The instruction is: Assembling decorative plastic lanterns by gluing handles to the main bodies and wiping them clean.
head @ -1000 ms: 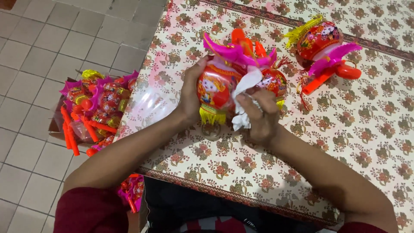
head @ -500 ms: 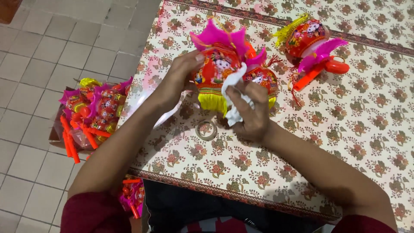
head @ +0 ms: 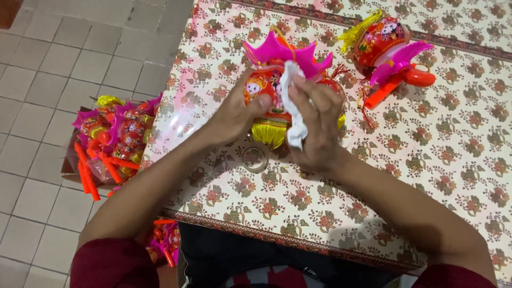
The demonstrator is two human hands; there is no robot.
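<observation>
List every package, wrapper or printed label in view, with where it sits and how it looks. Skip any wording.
Clear plastic wrapper: on the table's left edge beside the left hand; transparent, crinkled, glossy.
Cardboard box: on the tiled floor left of the table; brown, holding plastic-wrapped red, pink and yellow lanterns.
Printed figure panel: on the red lantern held in both hands; cartoon picture, red and yellow.
No signs or screens.

Clear plastic wrap point(head: 176, 125) on the table's left edge – crumpled. Brown box point(head: 72, 160) on the floor at left – full of clear-bagged red-pink toys point(head: 114, 138).
</observation>
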